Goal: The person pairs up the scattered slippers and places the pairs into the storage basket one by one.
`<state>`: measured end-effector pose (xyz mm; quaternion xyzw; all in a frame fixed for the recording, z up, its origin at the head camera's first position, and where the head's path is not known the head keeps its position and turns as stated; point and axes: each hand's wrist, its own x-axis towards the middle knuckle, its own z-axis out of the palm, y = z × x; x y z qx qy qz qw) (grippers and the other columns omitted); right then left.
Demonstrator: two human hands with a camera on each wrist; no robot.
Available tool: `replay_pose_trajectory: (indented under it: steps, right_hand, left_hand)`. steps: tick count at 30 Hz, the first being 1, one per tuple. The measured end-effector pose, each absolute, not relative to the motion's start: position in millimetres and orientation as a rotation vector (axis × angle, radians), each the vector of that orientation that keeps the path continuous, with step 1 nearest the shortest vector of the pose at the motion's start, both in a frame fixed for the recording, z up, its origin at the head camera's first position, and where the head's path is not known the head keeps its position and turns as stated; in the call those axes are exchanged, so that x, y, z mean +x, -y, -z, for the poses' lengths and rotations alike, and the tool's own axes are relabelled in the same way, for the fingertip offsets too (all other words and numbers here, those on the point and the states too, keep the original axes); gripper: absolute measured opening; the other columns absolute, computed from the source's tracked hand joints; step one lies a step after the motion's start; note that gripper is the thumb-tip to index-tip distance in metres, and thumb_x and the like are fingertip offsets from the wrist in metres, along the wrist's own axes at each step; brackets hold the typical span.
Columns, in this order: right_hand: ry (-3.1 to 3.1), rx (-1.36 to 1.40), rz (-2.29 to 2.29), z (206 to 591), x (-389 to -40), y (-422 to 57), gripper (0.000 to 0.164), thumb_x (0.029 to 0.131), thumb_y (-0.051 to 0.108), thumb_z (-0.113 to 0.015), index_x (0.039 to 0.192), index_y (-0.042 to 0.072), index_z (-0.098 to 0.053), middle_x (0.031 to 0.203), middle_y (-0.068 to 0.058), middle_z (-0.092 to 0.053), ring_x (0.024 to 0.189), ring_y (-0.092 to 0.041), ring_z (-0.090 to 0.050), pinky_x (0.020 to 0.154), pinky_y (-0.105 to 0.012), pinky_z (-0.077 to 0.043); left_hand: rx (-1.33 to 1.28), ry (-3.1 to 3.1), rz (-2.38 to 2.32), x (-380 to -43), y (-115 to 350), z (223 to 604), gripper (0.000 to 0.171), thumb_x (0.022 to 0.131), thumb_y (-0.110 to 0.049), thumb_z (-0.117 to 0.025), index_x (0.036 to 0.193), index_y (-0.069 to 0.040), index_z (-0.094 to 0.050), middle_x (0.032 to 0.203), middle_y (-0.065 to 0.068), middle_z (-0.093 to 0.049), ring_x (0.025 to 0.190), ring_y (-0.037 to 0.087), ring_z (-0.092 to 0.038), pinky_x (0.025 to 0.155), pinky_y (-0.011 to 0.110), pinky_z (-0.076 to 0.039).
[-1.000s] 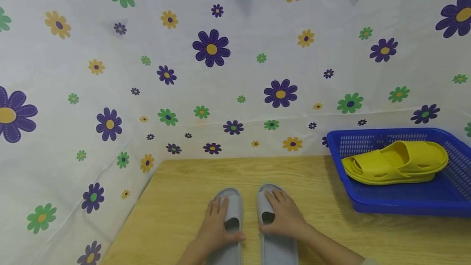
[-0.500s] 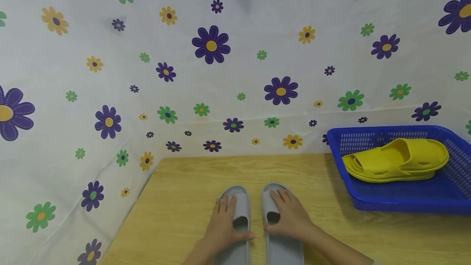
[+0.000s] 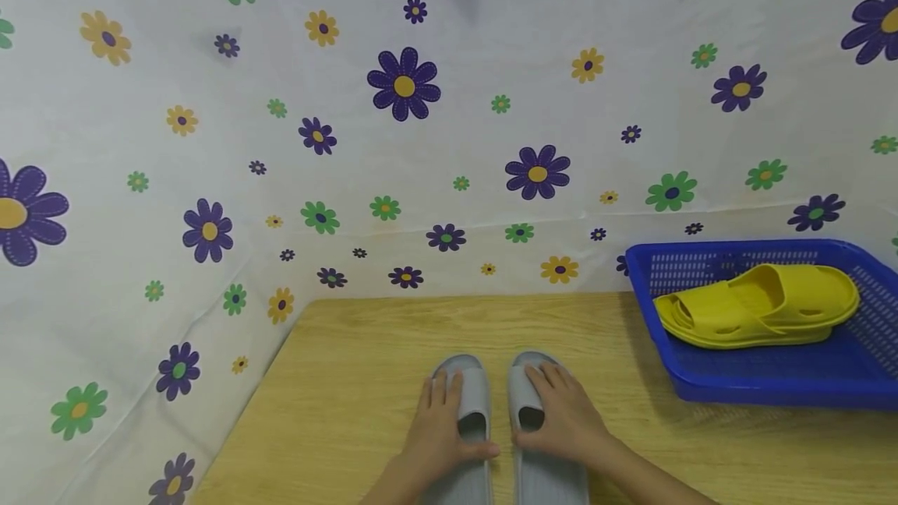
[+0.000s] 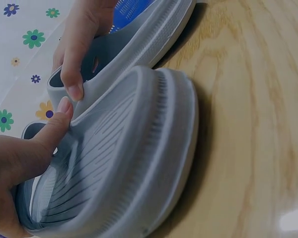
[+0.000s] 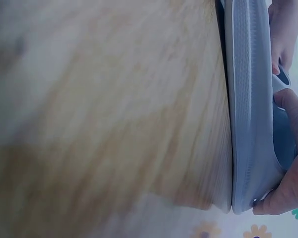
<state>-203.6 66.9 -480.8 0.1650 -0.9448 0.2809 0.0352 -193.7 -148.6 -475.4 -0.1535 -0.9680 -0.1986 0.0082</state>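
Note:
Two grey slippers stand side by side on the wooden tabletop, toes pointing away, with a narrow gap between them in the head view. My left hand (image 3: 438, 435) grips the left slipper (image 3: 475, 396), its fingers over the strap and its thumb on the inner side. On the right slipper (image 3: 521, 392), my right hand (image 3: 564, 419) holds the strap in a mirrored way, thumb at the inner edge of the opening. The left wrist view shows the left slipper's ridged footbed (image 4: 109, 163) and thick heel close up. The slippers' heels run out of the head view at the bottom.
A blue plastic basket (image 3: 765, 392) stands at the right with yellow slippers (image 3: 758, 306) lying in it. White cloth with printed flowers (image 3: 463, 139) hangs behind the wooden tabletop (image 3: 351, 380) and along its left side.
Both hands have moved to the right with the grey slippers. The left slipper has shifted farther, so the gap between the two is narrower. The basket stays in place.

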Motion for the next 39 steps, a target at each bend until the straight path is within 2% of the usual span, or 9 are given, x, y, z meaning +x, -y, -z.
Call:
replay_pose_trajectory:
  steps: [19, 39]
  right_hand:
    - [2.948, 0.502, -0.887, 474.7, -195.9, -83.8, 0.095, 0.065, 0.051, -0.075, 0.138, 0.0, -0.044, 0.139, -0.024, -0.042, 0.13, -0.048, -0.034, 0.106, -0.06, -0.027]
    - [2.999, 0.466, -0.872, 472.3, -188.8, -101.7, 0.097, 0.065, 0.054, -0.075, 0.139, 0.0, -0.043, 0.141, -0.026, -0.04, 0.131, -0.048, -0.033, 0.107, -0.06, -0.026]
  left_hand:
    - [-0.468, 3.041, 0.55, -191.3, 129.4, 477.0, 0.12, 0.06, -0.066, -0.075, 0.144, 0.006, -0.029, 0.146, 0.035, -0.025, 0.134, 0.055, -0.021, 0.108, 0.057, -0.028]
    - [-0.47, 3.033, 0.564, -186.2, 110.7, 476.0, 0.121, 0.057, -0.068, -0.075, 0.144, 0.005, -0.031, 0.146, 0.035, -0.025, 0.133, 0.055, -0.023, 0.104, 0.059, -0.032]
